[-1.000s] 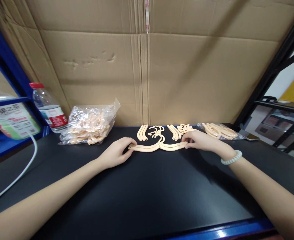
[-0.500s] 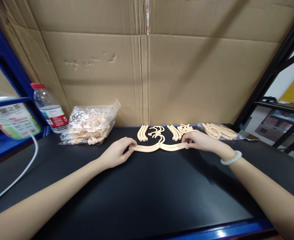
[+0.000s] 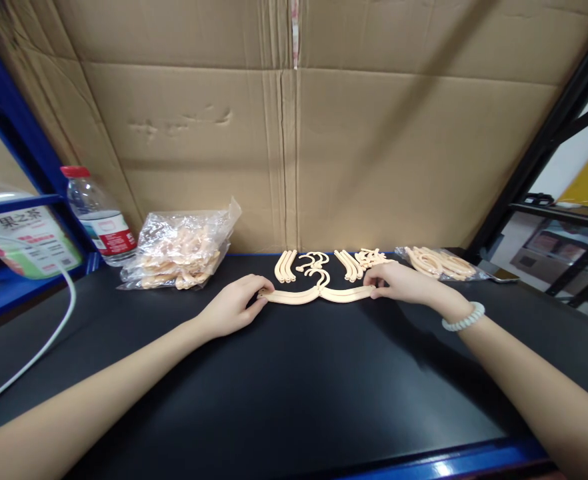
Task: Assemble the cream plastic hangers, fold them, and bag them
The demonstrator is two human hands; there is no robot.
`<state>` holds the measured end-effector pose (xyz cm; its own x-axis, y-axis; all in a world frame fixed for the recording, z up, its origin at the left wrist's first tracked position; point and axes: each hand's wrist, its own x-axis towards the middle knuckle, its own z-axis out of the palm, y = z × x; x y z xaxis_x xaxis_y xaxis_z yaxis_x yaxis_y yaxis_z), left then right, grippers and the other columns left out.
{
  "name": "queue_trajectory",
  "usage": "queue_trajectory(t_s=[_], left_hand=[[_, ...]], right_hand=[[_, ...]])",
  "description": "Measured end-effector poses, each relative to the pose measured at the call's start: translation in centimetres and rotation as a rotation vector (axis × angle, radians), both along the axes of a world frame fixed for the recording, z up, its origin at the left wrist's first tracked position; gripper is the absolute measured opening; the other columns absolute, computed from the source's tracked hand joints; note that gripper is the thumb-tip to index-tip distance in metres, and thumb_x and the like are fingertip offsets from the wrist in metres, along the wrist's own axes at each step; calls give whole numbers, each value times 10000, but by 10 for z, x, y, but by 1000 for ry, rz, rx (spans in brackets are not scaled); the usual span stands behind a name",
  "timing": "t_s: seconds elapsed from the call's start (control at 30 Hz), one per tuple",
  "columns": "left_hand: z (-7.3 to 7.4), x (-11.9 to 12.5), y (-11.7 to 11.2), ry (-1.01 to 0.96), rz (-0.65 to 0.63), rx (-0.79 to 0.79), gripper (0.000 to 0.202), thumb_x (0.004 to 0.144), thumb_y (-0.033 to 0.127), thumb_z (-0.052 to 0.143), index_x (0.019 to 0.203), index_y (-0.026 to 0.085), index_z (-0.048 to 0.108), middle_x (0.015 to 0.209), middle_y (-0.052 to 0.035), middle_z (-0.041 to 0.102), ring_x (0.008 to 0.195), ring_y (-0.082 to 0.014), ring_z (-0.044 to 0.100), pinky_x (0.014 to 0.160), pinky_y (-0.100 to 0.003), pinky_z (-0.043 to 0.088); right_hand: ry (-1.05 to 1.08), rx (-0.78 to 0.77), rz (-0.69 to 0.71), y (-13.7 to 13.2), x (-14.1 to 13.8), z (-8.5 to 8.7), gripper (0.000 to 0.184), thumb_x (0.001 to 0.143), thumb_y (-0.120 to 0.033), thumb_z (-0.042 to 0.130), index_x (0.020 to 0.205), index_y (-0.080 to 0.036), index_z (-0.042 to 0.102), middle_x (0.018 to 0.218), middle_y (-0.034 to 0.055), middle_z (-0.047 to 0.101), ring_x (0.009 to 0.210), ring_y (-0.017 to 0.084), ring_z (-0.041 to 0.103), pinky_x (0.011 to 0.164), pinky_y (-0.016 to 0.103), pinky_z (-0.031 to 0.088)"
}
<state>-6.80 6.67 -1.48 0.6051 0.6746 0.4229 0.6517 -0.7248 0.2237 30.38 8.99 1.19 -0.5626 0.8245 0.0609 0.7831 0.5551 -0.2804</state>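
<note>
Two cream plastic clothes hangers point(image 3: 294, 297) lie together on the black table, arms spread wide and hooks pointing away from me. My left hand point(image 3: 235, 303) pinches their left end between thumb and fingers. At the opposite end, my right hand point(image 3: 399, 283) has thumb and fingers closed on the right tips. Just beyond are a row of loose curved hanger arms point(image 3: 286, 266), several loose hooks point(image 3: 314, 259), a second row of arms point(image 3: 348, 265) and a heap of small cream pieces point(image 3: 371, 257), partly behind my right hand.
A clear bag of cream parts point(image 3: 179, 250) sits at the back left, beside a red-capped bottle point(image 3: 103, 223). Another bag of parts point(image 3: 439, 263) lies at the back right. A white cable point(image 3: 64, 320) crosses the left side. Cardboard point(image 3: 199, 147) walls the back.
</note>
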Motion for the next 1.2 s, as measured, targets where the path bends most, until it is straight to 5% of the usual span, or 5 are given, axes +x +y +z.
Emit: queue_trajectory(t_s=[1.2], left_hand=[[-1,1,-2,3,7,10,171,875,192,461,1017,196,556,981,-61,640,899,-205,610,815,-346,494]], right_hand=[[5,-2,3,1,1,0,81,767,-146,630,827,-181,672,820,30,680,733,186,608,642,282,434]])
